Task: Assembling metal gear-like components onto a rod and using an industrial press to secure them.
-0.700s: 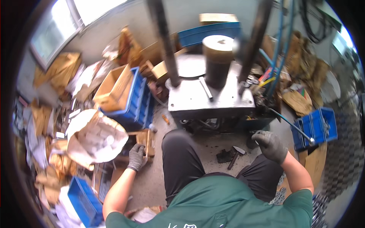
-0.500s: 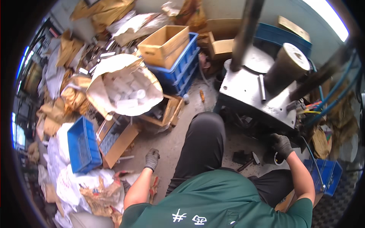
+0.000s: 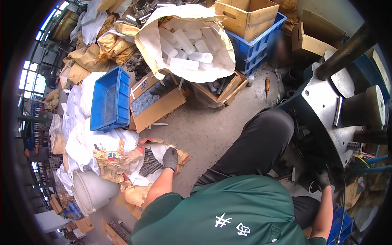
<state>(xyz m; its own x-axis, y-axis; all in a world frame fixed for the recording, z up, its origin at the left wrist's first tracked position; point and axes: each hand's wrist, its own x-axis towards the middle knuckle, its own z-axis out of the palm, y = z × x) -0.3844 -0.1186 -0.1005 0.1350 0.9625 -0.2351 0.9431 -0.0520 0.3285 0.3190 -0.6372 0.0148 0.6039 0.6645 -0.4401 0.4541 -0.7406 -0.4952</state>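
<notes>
My left hand (image 3: 170, 158), in a dark grey knit glove, is over an opened paper sack (image 3: 183, 157) on the floor at my left. Its fingers look curled; what they may hold is hidden. Thin dark metal rods (image 3: 151, 164) lie bundled in the sack, just left of the hand. My right hand (image 3: 322, 179), also gloved, reaches down beside the lower edge of a heavy machine plate (image 3: 322, 118). Shadow hides its fingers. On the plate lies a short metal bar (image 3: 338, 111) beside a dark cylinder (image 3: 361, 110).
A big sack (image 3: 226, 49) of translucent white cylinders stands ahead. Left of it are a blue bin (image 3: 107, 102) and a cardboard box (image 3: 159, 110) of clear pieces. A screwdriver (image 3: 267, 85) lies on the floor near stacked blue crates (image 3: 245, 51). A grey bucket (image 3: 92, 190) is at left.
The view has swung left, so the machine sits farther right. My left hand has moved over the sack of rods. My right hand stays low beside the machine.
</notes>
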